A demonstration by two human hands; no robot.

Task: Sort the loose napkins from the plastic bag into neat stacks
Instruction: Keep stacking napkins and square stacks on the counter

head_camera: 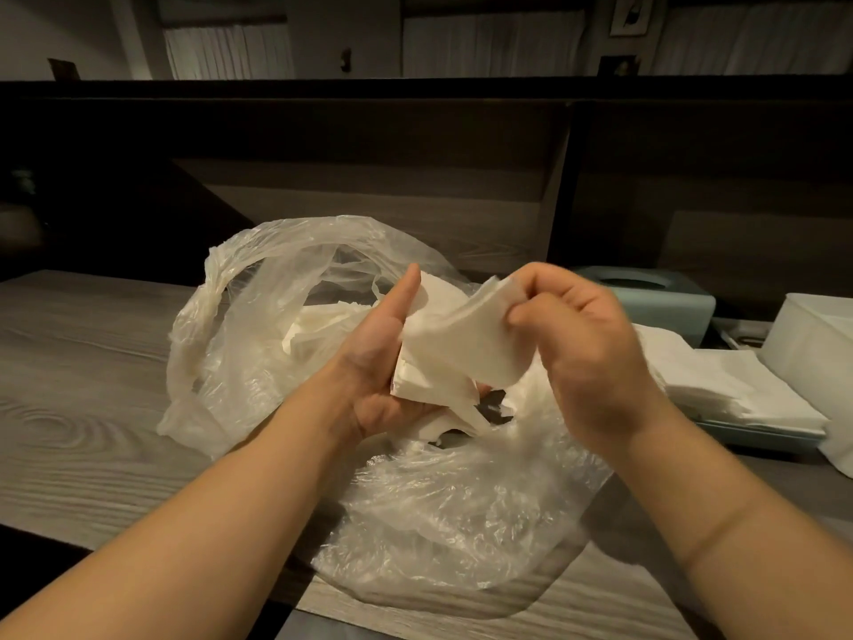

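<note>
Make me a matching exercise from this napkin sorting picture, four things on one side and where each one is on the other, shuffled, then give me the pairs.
Things
1. plastic bag
2. bunch of napkins
3. napkin stack
4. tissue box

Places
A. at the table's right, lying on a teal tray
B. held between both hands
C. behind the right hand, by the wall
D. crumpled open on the table under the hands

Pairs: 1-D, 2-B, 3-A, 4-C

Dim room: a grey wood-grain worktop (83, 362) meets a dark panelled partition (369, 145); pale curtains (489, 46) hang beyond.
</note>
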